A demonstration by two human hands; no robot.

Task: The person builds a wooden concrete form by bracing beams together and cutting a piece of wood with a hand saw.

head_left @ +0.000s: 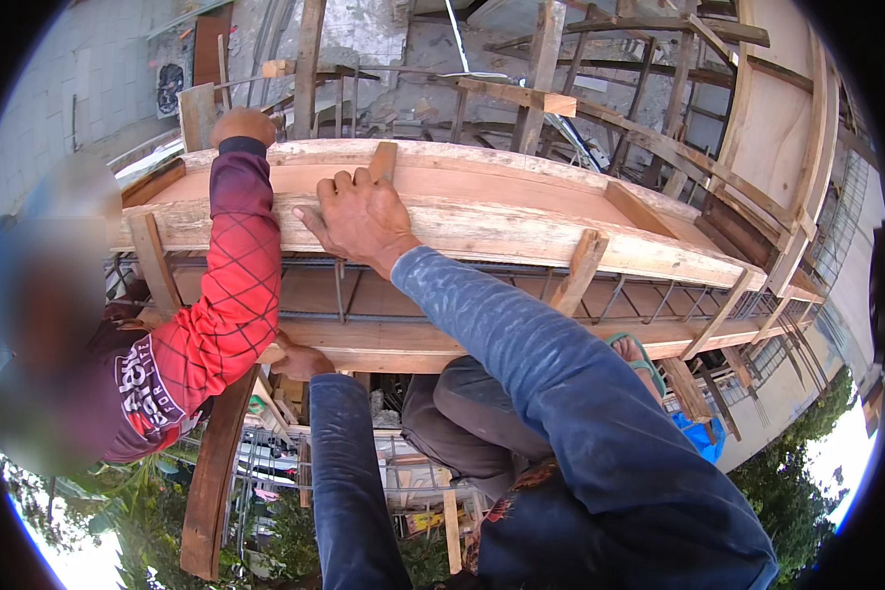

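Observation:
My right hand (364,218) lies over the upper edge of a long wooden formwork panel (492,224), its fingers bent over the wood and the thumb out along its side. Lower down, my left hand (303,362) grips the lower plank (403,346), its fingers partly hidden. Steel reinforcing bars (442,267) run between the panel and that plank. A co-worker's hand (244,128), below a red and purple sleeve (236,246), rests at the far side of the panel, left of my right hand. Short wooden cleats (580,270) cross the panel's near face.
Wooden posts and braces (551,74) stand beyond the panel, above a grey floor. At right rises a plywood panel (772,118). A dark board (216,482) slopes down at lower left. My sandalled foot (639,364) is by the lower plank, with bars and greenery below.

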